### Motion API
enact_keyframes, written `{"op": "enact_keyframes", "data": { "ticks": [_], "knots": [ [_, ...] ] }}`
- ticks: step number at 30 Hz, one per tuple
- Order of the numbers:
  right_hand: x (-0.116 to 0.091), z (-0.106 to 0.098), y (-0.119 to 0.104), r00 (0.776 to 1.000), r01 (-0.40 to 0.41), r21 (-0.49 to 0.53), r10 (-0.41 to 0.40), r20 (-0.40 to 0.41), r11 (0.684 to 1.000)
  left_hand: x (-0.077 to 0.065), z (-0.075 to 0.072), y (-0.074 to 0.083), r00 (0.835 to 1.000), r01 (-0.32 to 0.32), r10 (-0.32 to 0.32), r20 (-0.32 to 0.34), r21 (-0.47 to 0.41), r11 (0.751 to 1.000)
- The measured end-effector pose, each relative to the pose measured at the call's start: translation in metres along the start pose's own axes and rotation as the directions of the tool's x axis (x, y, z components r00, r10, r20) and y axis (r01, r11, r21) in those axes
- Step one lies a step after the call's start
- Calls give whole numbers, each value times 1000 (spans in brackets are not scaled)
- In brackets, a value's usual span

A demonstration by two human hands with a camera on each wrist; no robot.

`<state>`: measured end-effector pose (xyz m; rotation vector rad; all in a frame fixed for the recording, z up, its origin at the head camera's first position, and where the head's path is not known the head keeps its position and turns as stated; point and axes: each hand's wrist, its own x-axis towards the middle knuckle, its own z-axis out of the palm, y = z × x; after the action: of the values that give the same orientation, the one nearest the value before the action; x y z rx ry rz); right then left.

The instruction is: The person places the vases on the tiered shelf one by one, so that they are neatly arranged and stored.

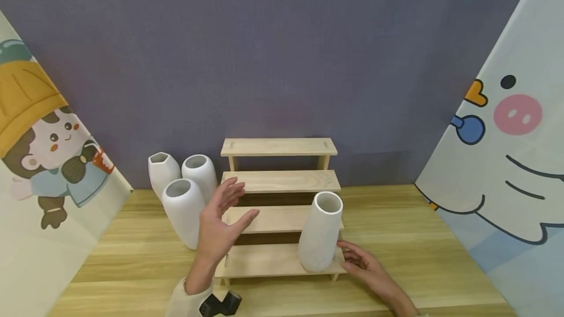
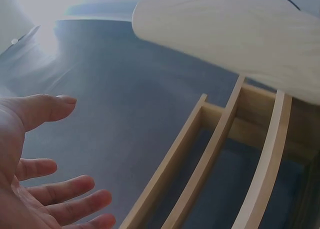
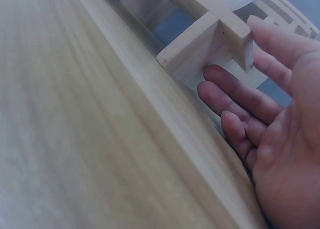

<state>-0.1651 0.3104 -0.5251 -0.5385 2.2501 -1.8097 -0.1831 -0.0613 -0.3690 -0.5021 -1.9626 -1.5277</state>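
A tall white vase (image 1: 318, 238) stands upright on the right part of the lowest step of a pale wooden stepped rack (image 1: 260, 260). My right hand (image 1: 367, 270) is at that step's right end, beside the vase's base. In the right wrist view its fingers are loosely bent around the end of the board (image 3: 237, 31), and one fingertip seems to touch the corner. My left hand (image 1: 220, 226) hovers over the rack's left side, thumb and fingers spread, holding nothing. The left wrist view shows the vase (image 2: 225, 39) apart from this hand (image 2: 45, 179).
Behind my left hand stand three more white vases: a faceted one (image 1: 162, 175), a rounded one (image 1: 204, 175) and a nearer one (image 1: 185, 216). The rack stands on a wood-grain table (image 1: 396, 229), before a grey back wall (image 1: 282, 62). Cartoon-printed panels flank both sides.
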Motion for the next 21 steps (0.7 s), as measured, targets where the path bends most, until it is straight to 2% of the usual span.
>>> {"op": "enact_keyframes", "data": {
  "ticks": [7,13,21],
  "knots": [
    [0,0,1,1000,21,-11,-21,-4,1000,2,-20,-7,998,-2,2,-61,2,1000],
    [0,1,0,1000,9,-3,-9,-5,1000,4,-36,-7,992,-56,56,-113,5,998],
    [-1,1,-1,1000,-11,7,11,-5,1000,10,-62,-8,969,-121,125,-214,32,992]
  ]
}}
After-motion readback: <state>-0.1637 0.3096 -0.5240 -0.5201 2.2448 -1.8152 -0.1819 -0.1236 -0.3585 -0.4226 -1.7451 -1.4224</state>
